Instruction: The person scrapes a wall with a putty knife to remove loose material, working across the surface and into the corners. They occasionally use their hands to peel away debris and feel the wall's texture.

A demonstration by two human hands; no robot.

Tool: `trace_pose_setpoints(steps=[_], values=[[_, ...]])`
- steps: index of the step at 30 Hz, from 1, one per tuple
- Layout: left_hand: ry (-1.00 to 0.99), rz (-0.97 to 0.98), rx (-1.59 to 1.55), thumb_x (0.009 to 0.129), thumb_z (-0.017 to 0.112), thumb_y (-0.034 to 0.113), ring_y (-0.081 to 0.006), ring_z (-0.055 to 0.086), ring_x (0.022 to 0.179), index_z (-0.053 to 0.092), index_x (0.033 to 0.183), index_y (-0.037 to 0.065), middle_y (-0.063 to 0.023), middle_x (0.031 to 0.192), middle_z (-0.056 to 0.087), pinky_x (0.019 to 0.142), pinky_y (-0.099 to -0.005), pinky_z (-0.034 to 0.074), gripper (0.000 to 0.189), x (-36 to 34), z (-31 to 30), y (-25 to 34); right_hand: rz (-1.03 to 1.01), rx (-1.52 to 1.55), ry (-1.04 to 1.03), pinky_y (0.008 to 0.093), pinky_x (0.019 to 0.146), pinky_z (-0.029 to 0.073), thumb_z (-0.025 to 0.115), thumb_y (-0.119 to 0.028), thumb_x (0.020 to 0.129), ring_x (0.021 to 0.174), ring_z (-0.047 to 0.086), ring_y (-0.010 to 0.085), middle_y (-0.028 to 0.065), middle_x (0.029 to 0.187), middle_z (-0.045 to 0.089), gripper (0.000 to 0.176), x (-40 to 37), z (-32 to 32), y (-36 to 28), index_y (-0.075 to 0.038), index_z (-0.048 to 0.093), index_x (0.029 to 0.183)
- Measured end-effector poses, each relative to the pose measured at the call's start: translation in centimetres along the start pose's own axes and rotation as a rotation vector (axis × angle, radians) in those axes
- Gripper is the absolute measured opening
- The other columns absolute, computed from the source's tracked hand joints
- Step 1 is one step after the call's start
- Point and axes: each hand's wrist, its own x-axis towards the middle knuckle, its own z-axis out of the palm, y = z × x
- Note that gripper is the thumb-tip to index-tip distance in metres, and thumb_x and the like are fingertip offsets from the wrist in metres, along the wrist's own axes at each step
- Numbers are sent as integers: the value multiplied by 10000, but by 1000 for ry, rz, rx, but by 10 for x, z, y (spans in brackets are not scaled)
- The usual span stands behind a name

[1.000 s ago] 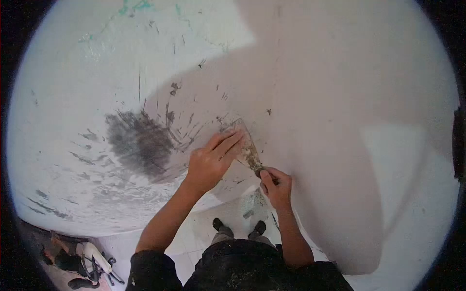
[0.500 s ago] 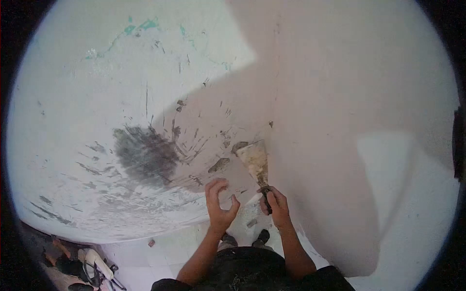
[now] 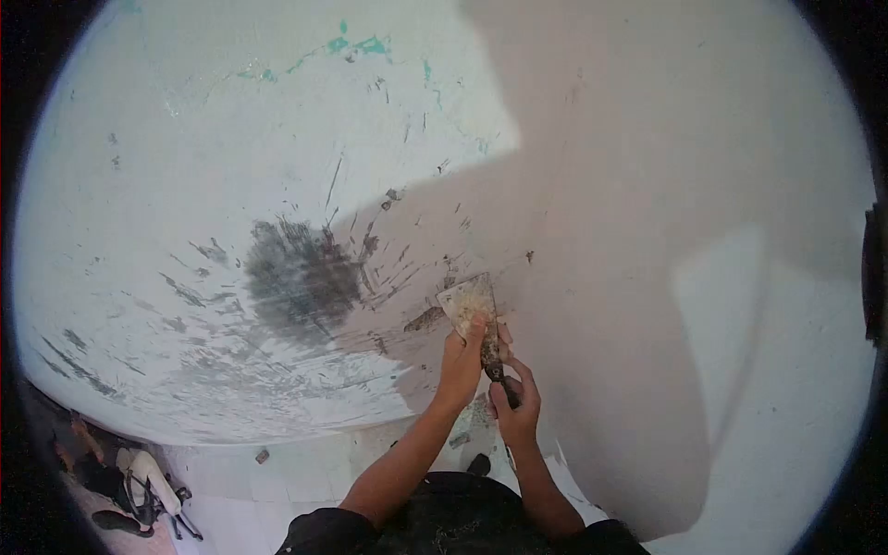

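Observation:
A putty knife [image 3: 470, 298] with a wide, plaster-smeared blade is held in front of the wall near the corner, its edge pointing up. My right hand [image 3: 518, 407] is wrapped round its dark handle. My left hand [image 3: 460, 370] grips the lower blade, thumb lying on the face and fingers behind it. The blade's edge overlaps a chipped grey spot on the wall [image 3: 407, 199]. Just left of the blade is a bare, chipped patch [image 3: 424, 319]. Farther left spreads a large dark scraped area [image 3: 303, 282] with streaks around it.
A second wall [image 3: 629, 305] meets this one at the right, with shadow across it. Green paint traces [image 3: 370, 44] show higher up. Below, a small chunk [image 3: 263, 456] lies on the tiled floor [image 3: 287, 486]. Another person [image 3: 148, 481] is at the lower left.
My left hand, open and apart from the tool before, has moved right and taken hold of the putty knife's blade. The right hand keeps the handle. The view has shifted slightly.

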Motion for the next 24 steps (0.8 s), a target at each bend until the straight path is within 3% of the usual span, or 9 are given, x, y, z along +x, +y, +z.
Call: trace_pose_setpoints(steps=[2, 4, 8, 11, 13, 14, 16, 20, 24], values=[[22, 9, -79, 1028, 400, 373, -117, 548, 644, 573, 1105, -14, -57, 759, 596, 594, -262, 476, 432, 1, 5, 0, -225, -195, 5, 216, 506, 387, 599, -80, 914, 571, 495, 61, 27, 693, 575, 411, 1, -4, 7, -16, 460, 1295], [30, 69, -170, 1023, 417, 371, -104, 492, 555, 553, 962, 9, -48, 709, 556, 516, -263, 449, 392, 3, 8, -1, -257, -250, 21, 216, 522, 397, 602, -85, 912, 593, 511, 61, 40, 715, 594, 406, 1, -1, 5, -11, 464, 1287], [159, 112, -227, 1012, 454, 369, -101, 449, 489, 504, 866, 30, -57, 701, 553, 445, -260, 415, 373, 7, 17, 5, -449, -322, 86, 220, 550, 412, 608, -90, 909, 639, 539, 64, 78, 779, 643, 390, 11, 9, 5, 0, 476, 1265], [346, 64, -251, 1001, 487, 355, -102, 436, 461, 507, 865, 22, -57, 693, 549, 400, -252, 386, 360, 9, 19, 10, -357, -345, 11, 219, 552, 411, 607, -78, 907, 620, 530, 61, 88, 784, 648, 364, 13, 8, 2, 5, 486, 1240], [304, 162, -189, 999, 482, 365, -99, 413, 439, 525, 1060, -5, -65, 681, 542, 377, -267, 366, 377, 10, 15, 7, -349, -328, 20, 218, 546, 409, 604, -80, 910, 605, 523, 60, 85, 781, 647, 345, 11, 9, 8, 5, 492, 1225], [309, 165, -191, 999, 482, 365, -99, 413, 439, 525, 1060, -5, -65, 681, 542, 377, -267, 366, 377, 11, 15, 8, -341, -312, 30, 216, 541, 406, 601, -82, 913, 591, 516, 58, 83, 779, 646, 326, 13, 10, 9, 5, 497, 1210], [287, 189, -187, 992, 511, 343, -95, 446, 456, 521, 869, 27, -59, 692, 552, 379, -254, 374, 339, 13, 18, 16, -305, -251, 51, 231, 543, 416, 614, -78, 902, 587, 517, 68, 66, 745, 629, 297, 18, 17, -3, 3, 528, 1175], [271, 182, -153, 995, 505, 342, -93, 446, 454, 504, 844, 33, -56, 674, 543, 374, -247, 369, 344, 15, 24, 33, -261, -201, 102, 244, 540, 428, 619, -63, 895, 585, 516, 68, 51, 727, 614, 252, 20, 26, -24, 9, 558, 1129], [266, 127, -200, 995, 491, 365, -102, 426, 420, 492, 947, 20, -60, 661, 526, 341, -244, 331, 348, 9, 22, 27, -202, -112, 49, 241, 546, 445, 611, -41, 894, 605, 550, 77, 65, 786, 634, 239, 7, 20, -14, 16, 555, 1120]])
